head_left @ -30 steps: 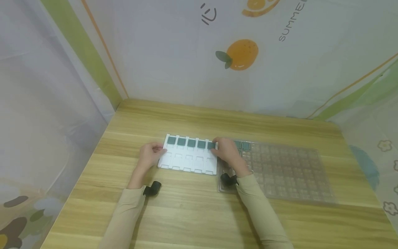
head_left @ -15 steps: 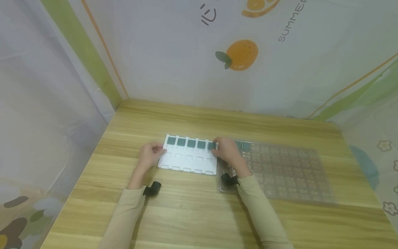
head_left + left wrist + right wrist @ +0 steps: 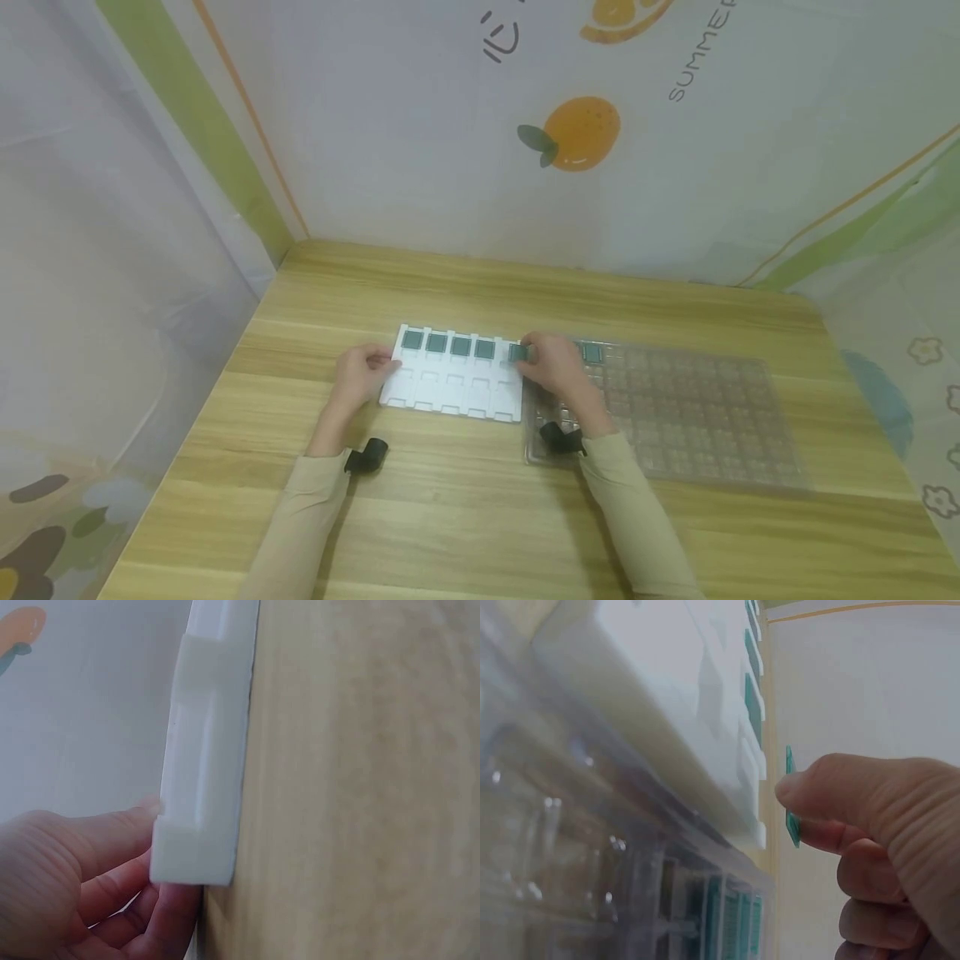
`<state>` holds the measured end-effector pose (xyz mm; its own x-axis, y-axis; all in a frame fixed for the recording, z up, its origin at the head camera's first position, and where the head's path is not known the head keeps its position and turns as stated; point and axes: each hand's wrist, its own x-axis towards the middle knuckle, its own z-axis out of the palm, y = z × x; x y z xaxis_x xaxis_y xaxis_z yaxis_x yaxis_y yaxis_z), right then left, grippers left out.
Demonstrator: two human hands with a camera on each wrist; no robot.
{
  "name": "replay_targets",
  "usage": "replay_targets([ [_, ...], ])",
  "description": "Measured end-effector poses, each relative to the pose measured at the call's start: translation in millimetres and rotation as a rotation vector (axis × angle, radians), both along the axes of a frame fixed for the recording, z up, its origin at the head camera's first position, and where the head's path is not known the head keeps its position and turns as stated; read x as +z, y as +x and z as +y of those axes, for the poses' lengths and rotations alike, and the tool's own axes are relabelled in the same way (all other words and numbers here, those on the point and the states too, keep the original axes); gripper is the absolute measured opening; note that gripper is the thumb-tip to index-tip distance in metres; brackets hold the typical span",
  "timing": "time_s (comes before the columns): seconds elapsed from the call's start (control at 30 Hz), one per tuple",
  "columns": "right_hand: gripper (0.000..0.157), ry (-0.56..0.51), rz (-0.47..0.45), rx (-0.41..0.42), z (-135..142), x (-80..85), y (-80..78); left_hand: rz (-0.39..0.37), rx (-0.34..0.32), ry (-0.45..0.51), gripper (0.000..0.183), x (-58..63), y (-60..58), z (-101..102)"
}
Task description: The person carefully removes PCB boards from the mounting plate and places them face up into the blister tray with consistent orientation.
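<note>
A white tray (image 3: 450, 390) with moulded slots lies on the wooden table. Several thin green square plates (image 3: 461, 345) sit along its far row. My left hand (image 3: 357, 375) grips the tray's left end, thumb on top and fingers at its edge and underside in the left wrist view. Between the thumb and index finger of my right hand (image 3: 557, 367) is one green square plate (image 3: 790, 761), pinched and standing apart from the tray in the right wrist view. The far-row slot at the tray's right end shows no plate seated in it.
A large clear plastic tray (image 3: 697, 417) with many pockets lies to the right, against the white tray's right end. More green plates (image 3: 592, 353) sit in its far left pockets, partly behind my right hand. A printed curtain (image 3: 420, 167) hangs behind the table.
My right hand has shifted slightly right with the green square plate, drawing it out of the white tray's right-end slot. My left hand has stayed in place on the tray.
</note>
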<state>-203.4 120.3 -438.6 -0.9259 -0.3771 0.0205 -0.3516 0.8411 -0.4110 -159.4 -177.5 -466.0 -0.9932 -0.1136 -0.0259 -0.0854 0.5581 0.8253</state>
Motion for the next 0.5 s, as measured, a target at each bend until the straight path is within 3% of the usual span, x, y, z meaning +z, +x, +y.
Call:
replay_targets([
  [0.3, 0.029, -0.052, 0.029, 0.019, 10, 1.1, 5.7, -0.002, -0.005, 0.002, 0.023, 0.2, 0.5, 0],
  [0.5, 0.031, -0.073, -0.001, -0.004, 17, 2.9, 8.1, -0.004, -0.001, 0.005, 0.022, 0.8, 0.1, 1],
])
